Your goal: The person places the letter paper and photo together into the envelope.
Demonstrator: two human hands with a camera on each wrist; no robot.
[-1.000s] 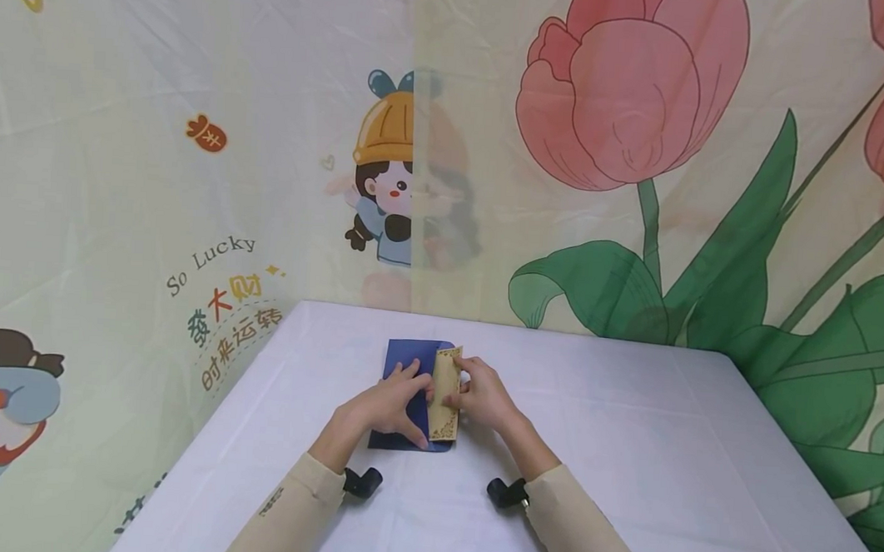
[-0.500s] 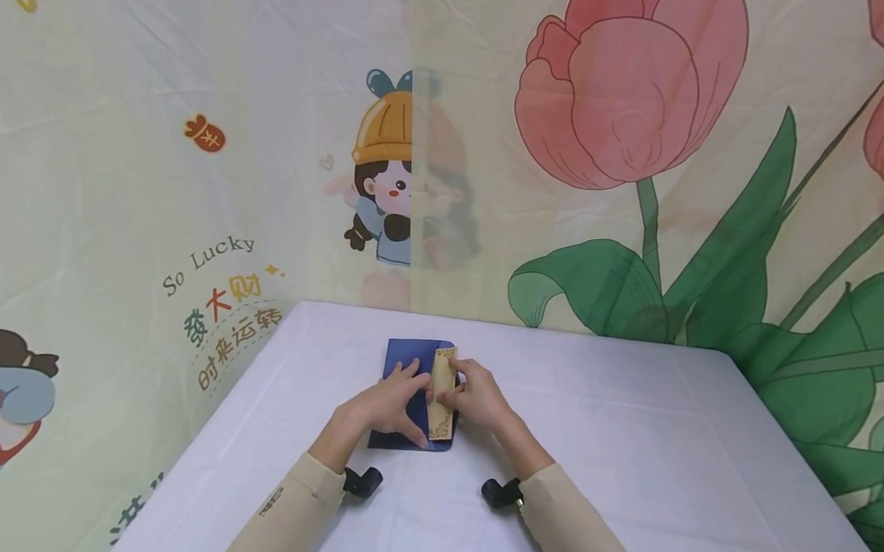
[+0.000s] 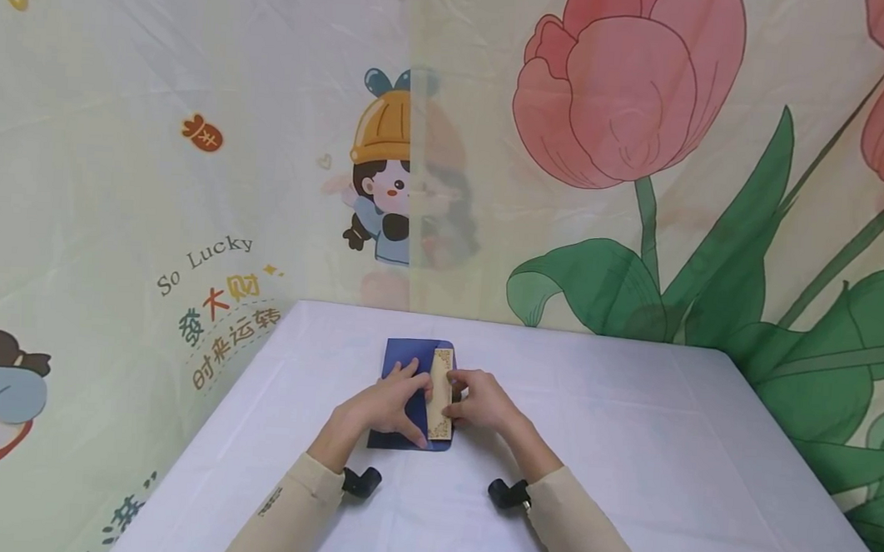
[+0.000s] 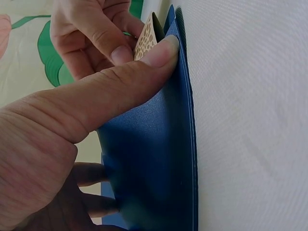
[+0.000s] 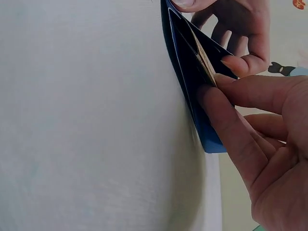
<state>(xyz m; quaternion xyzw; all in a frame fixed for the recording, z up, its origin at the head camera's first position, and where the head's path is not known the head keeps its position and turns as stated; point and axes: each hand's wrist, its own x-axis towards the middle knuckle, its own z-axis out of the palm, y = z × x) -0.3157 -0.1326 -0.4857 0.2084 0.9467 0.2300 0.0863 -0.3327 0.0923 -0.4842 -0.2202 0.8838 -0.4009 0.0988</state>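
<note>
A dark blue envelope (image 3: 410, 351) lies on the white table, its mouth toward the right. A cream card (image 3: 438, 422) with a brown ornamental print sits partly in the mouth, a narrow strip showing. My left hand (image 3: 386, 408) rests on the envelope with fingers spread; its straight thumb (image 4: 120, 84) presses near the mouth's front corner. In the right wrist view the left index finger bends at the upper layer's edge, and the mouth gapes around the card (image 5: 204, 60). My right hand (image 3: 484, 399) pinches the card's outer edge between thumb and fingers. The card's inner part is hidden.
The white tablecloth (image 3: 628, 452) spreads around the envelope. A printed curtain (image 3: 456, 285) with tulips and cartoon figures hangs behind the table. Black wrist cameras (image 3: 361, 482) sit at both sleeves.
The card has slid left, deeper into the envelope, so its visible strip is narrower. My right hand has shifted its fingers along the card's edge. The left hand has stayed in place.
</note>
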